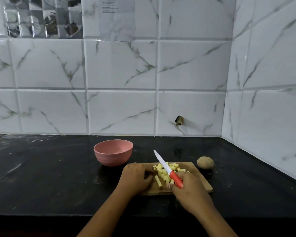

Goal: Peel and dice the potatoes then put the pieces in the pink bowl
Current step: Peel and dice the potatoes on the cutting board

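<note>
A wooden cutting board [201,184] lies on the black counter with a heap of diced potato pieces [168,168] on it and one uncut potato stick [158,181] near its front. My right hand [189,190] grips the red handle of a white-bladed knife [162,164], whose blade points up and left over the pieces. My left hand [137,177] rests on the board's left end with its fingers curled beside the pieces; what it holds is hidden. The pink bowl [113,152] stands behind and left of the board. A whole unpeeled potato [205,162] sits right of the board.
The black counter [50,177] runs to a marble-tiled wall [120,82] behind and a side wall on the right. A small dark mark [179,120] is on the back tiles. The counter's front edge lies just below my forearms.
</note>
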